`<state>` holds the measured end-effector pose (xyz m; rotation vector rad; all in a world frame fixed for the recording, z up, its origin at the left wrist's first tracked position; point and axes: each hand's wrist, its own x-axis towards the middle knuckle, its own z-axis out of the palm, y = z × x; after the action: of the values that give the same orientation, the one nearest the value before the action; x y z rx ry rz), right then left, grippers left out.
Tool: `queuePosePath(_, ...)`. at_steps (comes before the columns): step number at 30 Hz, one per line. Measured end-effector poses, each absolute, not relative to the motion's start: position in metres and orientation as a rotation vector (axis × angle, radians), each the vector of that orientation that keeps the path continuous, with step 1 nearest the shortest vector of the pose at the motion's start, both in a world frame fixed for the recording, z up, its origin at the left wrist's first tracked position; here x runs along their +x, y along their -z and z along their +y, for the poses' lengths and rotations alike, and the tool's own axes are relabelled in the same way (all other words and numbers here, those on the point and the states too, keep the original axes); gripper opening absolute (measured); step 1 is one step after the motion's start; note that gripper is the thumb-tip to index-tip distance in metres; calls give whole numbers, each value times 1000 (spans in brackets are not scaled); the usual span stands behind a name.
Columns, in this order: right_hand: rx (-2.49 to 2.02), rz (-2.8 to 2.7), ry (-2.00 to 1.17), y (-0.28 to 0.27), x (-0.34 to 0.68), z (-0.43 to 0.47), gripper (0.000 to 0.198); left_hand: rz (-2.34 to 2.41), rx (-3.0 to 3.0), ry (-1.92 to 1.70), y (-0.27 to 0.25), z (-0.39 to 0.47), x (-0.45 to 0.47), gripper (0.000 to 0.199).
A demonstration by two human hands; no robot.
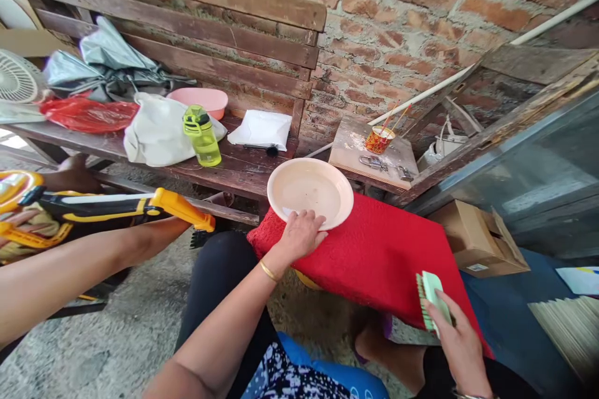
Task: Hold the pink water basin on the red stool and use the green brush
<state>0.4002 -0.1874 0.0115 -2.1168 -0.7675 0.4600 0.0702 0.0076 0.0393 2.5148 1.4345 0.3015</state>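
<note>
A pale pink plastic basin (345,209) holding some water stands at the far left end of a red cloth (374,249). Over its near rim lies my left hand (302,235), fingers stretched out; whether the fingertips touch the water I cannot tell. My right hand (456,340) is closed around a light green scrubbing brush (436,299) at the right front part of the cloth. The brush is tilted, its bristles facing left, and whether they touch the cloth is unclear.
Another person's arm (93,262) reaches in from the left near a yellow and black device (112,206). Behind, a wooden bench (238,168) bears a green bottle (203,140), bags and a pink bowl (201,98). A cardboard box (477,240) stands right of the cloth.
</note>
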Motion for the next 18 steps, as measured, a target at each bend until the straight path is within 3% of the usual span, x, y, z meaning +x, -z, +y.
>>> queuePosePath(5,-1787,-300,-682,-7,396,-182,80,1324,2196,-407,-52,42,62,32)
queuePosePath(11,-1722,-264,-680,1,399,-178,72,1283,2239,167,-51,86,87,28)
queuePosePath(18,-1697,-264,-735,-4,394,-180,75,1259,2085,369,-52,111,97,14)
